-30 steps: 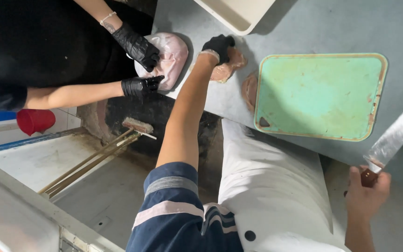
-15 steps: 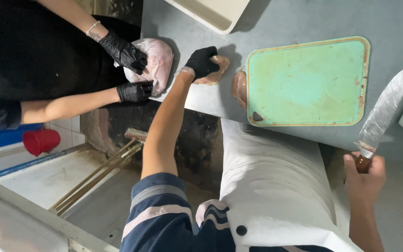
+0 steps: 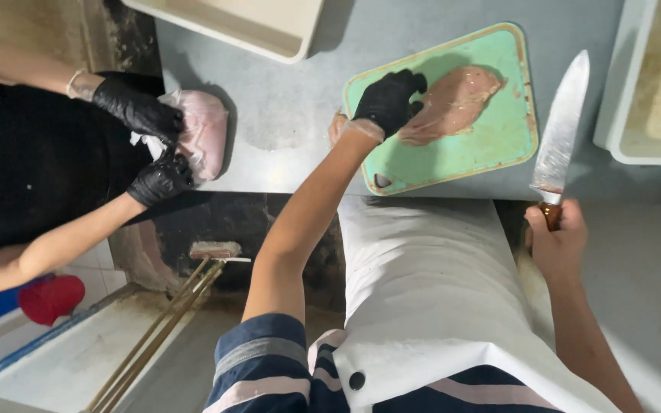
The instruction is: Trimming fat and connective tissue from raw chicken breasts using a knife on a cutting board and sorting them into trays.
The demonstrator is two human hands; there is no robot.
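My left hand [image 3: 389,99] grips meat [image 3: 453,101] on the board [image 3: 499,138]; right hand [image 3: 556,243] clamps knife [image 3: 562,130] right of board.

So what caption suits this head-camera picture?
Gloved left hand lays raw meat on green board; right hand holds knife.
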